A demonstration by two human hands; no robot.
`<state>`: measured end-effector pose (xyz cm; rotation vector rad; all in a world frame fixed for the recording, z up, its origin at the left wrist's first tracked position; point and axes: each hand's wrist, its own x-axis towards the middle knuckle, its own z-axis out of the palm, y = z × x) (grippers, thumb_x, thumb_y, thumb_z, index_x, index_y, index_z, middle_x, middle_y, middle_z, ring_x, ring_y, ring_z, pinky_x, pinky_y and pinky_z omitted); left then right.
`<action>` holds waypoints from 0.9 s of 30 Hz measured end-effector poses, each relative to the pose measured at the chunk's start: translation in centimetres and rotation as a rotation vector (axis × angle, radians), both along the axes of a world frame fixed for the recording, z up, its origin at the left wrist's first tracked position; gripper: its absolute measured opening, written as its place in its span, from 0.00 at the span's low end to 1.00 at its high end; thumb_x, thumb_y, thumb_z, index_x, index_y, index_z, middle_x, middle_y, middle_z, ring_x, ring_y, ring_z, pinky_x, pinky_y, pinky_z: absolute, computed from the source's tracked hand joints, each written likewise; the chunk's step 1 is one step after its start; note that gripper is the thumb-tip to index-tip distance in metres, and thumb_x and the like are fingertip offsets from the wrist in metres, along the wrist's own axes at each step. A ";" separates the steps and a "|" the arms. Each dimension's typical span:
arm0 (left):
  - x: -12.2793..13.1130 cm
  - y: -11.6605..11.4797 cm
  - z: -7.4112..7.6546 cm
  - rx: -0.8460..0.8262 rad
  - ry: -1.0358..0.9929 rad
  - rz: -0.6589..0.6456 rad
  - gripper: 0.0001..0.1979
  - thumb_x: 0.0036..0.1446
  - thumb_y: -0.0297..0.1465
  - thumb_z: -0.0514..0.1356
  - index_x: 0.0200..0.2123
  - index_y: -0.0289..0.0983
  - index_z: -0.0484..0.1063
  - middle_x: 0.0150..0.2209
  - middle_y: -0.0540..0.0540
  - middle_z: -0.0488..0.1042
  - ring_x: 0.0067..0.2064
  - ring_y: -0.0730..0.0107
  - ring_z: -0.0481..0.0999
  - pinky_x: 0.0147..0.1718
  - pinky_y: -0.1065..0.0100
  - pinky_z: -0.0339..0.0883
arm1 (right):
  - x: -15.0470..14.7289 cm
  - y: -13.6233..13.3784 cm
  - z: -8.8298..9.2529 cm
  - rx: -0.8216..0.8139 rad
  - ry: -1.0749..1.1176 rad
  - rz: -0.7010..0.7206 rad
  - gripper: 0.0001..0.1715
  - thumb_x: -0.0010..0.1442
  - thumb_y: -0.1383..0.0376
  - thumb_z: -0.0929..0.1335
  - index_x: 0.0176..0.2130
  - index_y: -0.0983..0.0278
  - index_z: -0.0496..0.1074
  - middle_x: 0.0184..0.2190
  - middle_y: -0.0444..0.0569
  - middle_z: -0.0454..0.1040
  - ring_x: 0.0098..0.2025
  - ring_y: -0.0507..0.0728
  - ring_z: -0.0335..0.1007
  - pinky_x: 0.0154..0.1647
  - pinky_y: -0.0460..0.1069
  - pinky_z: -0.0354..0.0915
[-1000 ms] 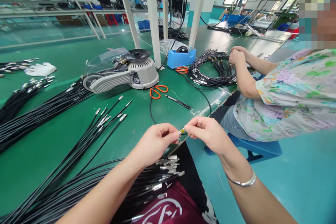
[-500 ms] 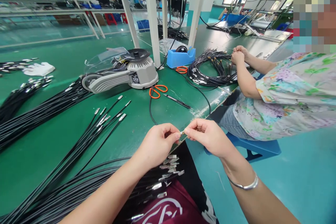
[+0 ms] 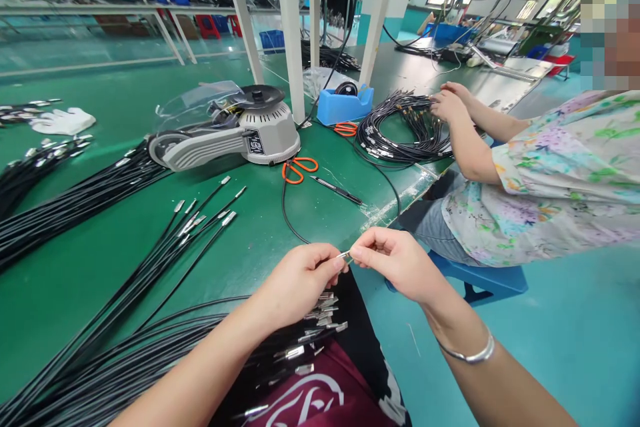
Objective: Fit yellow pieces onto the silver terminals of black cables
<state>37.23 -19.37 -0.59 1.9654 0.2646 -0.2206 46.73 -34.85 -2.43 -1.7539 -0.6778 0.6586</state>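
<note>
My left hand [image 3: 300,283] pinches a small metal cable connector [image 3: 343,255] between thumb and fingers, just off the bench edge. A black cable [image 3: 286,210] curves across the bench top and passes behind that hand. My right hand [image 3: 393,260], with a silver bangle on its wrist, is closed at the connector's other end. Its fingertips hide what lies between them. Below my left arm a thick bundle of black cables [image 3: 165,340] reaches my lap, silver tips [image 3: 325,310] at its end. Several loose cables [image 3: 203,243] lie to the left.
A grey tape dispenser [image 3: 265,130] stands behind orange-handled scissors [image 3: 300,170] and a utility knife [image 3: 336,190]. Beyond are a blue tape holder [image 3: 345,105] and a coiled cable bundle [image 3: 387,147]. A co-worker [image 3: 550,180] sits at right. A white glove [image 3: 63,121] lies far left.
My left hand has turned slightly and sits a little lower, still at the connector. My right hand barely moves. The co-worker's hands have shifted and opened over the coiled cables.
</note>
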 end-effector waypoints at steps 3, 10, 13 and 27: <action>0.1 -0.4 -0.2 0.005 -0.011 0.034 0.16 0.56 0.39 0.52 0.20 0.37 0.63 0.19 0.54 0.61 0.22 0.75 0.58 0.23 0.72 0.53 | -0.1 -0.1 -0.2 -0.006 -0.007 -0.021 0.10 0.55 0.61 0.69 0.27 0.65 0.72 0.25 0.46 0.74 0.28 0.53 0.67 0.31 0.47 0.63; 0.3 -0.6 -0.5 0.008 0.008 0.040 0.15 0.55 0.39 0.52 0.21 0.37 0.64 0.18 0.54 0.60 0.22 0.75 0.57 0.22 0.72 0.52 | -0.3 -0.1 -0.6 0.004 -0.002 -0.023 0.10 0.55 0.61 0.68 0.27 0.65 0.72 0.26 0.46 0.75 0.29 0.53 0.68 0.32 0.48 0.63; 0.3 -0.6 -0.5 0.043 0.003 0.012 0.15 0.55 0.38 0.51 0.19 0.38 0.61 0.18 0.54 0.59 0.22 0.75 0.57 0.22 0.72 0.51 | -0.3 -0.2 -0.6 -0.004 -0.007 -0.016 0.10 0.55 0.60 0.68 0.28 0.65 0.72 0.27 0.47 0.75 0.29 0.53 0.68 0.32 0.48 0.63; 0.4 0.0 -0.9 -0.075 -0.017 -0.025 0.16 0.57 0.40 0.52 0.23 0.36 0.65 0.20 0.55 0.60 0.23 0.76 0.57 0.23 0.72 0.53 | 1.0 -0.4 -0.4 0.077 0.169 0.081 0.11 0.54 0.60 0.70 0.33 0.66 0.75 0.28 0.46 0.76 0.30 0.52 0.70 0.35 0.48 0.66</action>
